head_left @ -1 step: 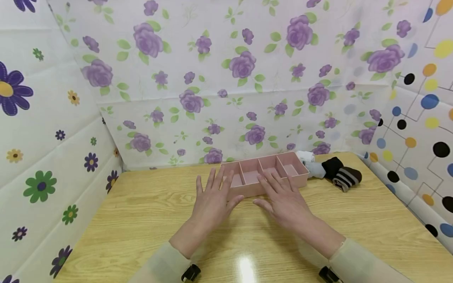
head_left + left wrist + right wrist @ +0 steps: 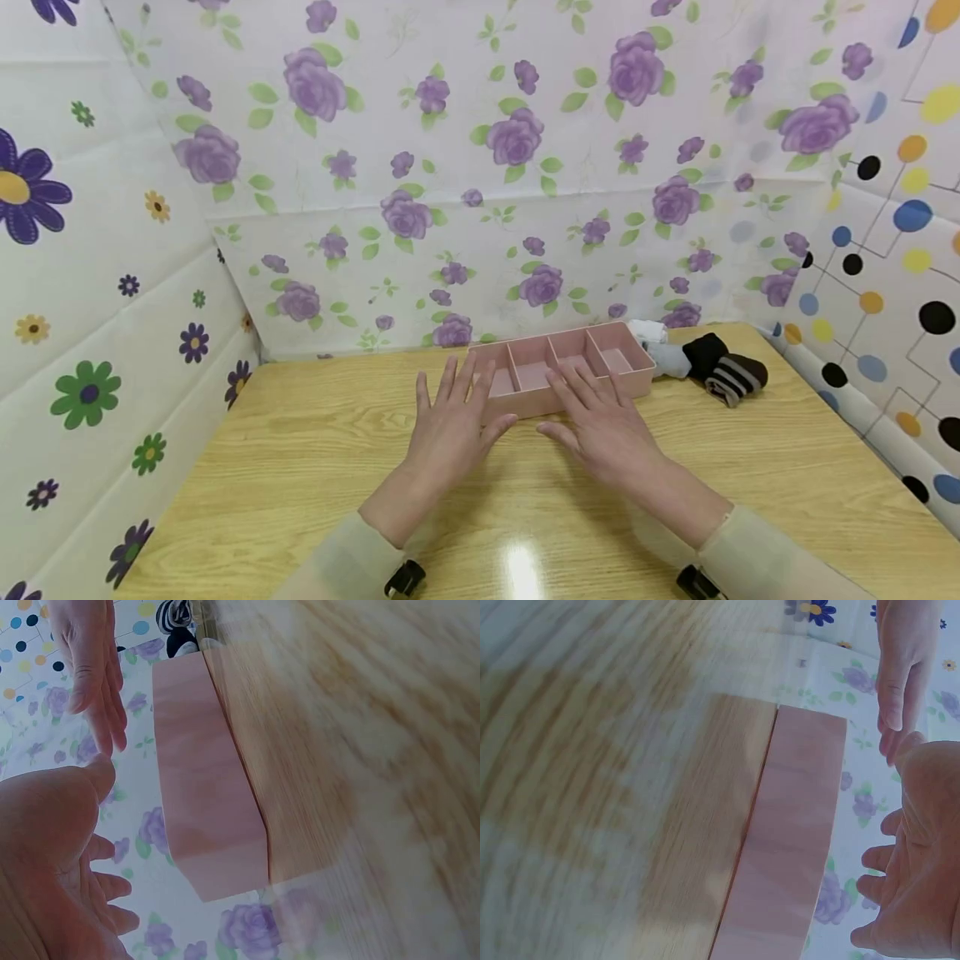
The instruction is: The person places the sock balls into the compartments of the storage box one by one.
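Observation:
A pink box [image 2: 528,406] with several compartments in a row stands on the table near the back wall. My left hand [image 2: 447,429] hovers over the table in front of its left part, fingers spread and straight. Level with it, my right hand [image 2: 611,429] is held palm down before the box's right part, its fingers also extended. Neither hand holds anything. Both wrist views show the hands raised above the table, apart from the box's plain front wall [image 2: 199,765]. From the head, the fingers overlap the box and hide parts of its compartments.
Right of the box lie rolled socks: a white one [image 2: 647,331], a pale blue-grey one [image 2: 667,360], a black one [image 2: 703,356] and a dark striped one [image 2: 738,379]. Patterned sheets [image 2: 465,275] enclose the wooden table [image 2: 315,467] at the back and sides.

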Tool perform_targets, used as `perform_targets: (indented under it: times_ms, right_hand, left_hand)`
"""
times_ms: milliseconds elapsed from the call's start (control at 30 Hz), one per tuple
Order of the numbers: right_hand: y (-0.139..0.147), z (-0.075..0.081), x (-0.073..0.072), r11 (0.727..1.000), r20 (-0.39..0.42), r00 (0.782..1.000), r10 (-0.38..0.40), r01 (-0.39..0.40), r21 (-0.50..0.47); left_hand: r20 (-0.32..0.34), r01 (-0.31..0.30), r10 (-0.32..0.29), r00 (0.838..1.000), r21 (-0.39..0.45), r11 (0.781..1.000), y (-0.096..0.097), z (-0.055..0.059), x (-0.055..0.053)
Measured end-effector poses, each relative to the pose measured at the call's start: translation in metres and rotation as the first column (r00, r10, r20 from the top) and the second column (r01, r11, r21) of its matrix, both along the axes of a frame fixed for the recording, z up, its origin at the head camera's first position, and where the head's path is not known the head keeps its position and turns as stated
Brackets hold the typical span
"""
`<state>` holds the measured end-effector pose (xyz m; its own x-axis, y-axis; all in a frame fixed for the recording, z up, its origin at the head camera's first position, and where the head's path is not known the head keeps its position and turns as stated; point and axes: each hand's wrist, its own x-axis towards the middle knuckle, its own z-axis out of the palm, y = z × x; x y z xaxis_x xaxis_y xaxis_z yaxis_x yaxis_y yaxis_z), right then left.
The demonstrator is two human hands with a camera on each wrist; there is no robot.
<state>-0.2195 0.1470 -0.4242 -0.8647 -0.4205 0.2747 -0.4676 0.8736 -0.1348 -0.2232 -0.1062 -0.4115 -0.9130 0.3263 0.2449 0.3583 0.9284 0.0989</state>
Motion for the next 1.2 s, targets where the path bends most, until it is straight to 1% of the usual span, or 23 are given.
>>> perform_targets:
  times_ms: [167,233,367,433,533,633,800,933,1033,1200]
  right_hand:
    - [-0.001,0.001,-0.001,1.000,0.007,1.000,0.007,-0.007,-0.005]
    - [0.000,0.001,-0.001,1.000,0.008,1.000,0.006,-0.006,-0.006]
    - [0.003,0.001,-0.002,1.000,0.006,1.000,0.007,-0.007,-0.007]
    - [0.005,0.001,-0.004,1.000,-0.009,1.000,0.012,-0.012,-0.013]
    - [0.010,-0.001,-0.010,0.999,-0.035,0.999,0.014,-0.015,-0.032]
    - [0.016,-0.003,-0.013,0.999,-0.043,0.999,-0.004,0.002,-0.041]
    - [0.025,-0.003,-0.015,0.998,-0.007,0.998,-0.055,0.055,-0.001]
    - [0.033,-0.002,-0.018,0.997,0.015,0.997,-0.077,0.077,0.004]
    - [0.041,0.000,-0.022,0.996,0.025,0.996,-0.084,0.085,-0.012]
    - [0.055,0.005,-0.031,0.994,0.049,0.993,-0.111,0.112,-0.014]
  left_hand:
    - [-0.009,-0.013,0.013,1.000,0.014,1.000,-0.003,-0.001,0.000]
    - [-0.002,-0.014,0.014,1.000,0.026,1.000,-0.004,-0.001,-0.001]
    - [0.026,-0.012,0.011,1.000,0.058,0.998,-0.004,0.000,-0.005]
    - [0.041,-0.021,0.018,0.999,0.071,0.997,-0.004,0.001,-0.008]
    - [0.041,-0.029,0.026,0.999,0.097,0.995,-0.004,0.002,-0.012]
    - [0.039,-0.021,0.017,0.999,0.122,0.992,-0.003,-0.001,-0.014]
    - [0.045,-0.025,0.019,0.999,0.144,0.989,-0.002,-0.008,-0.015]
    - [0.059,-0.036,0.027,0.998,0.173,0.984,0.000,-0.012,-0.019]
    - [0.076,-0.043,0.030,0.997,0.188,0.981,0.002,-0.011,-0.024]
    - [0.088,-0.057,0.039,0.995,0.205,0.977,0.006,-0.007,-0.032]
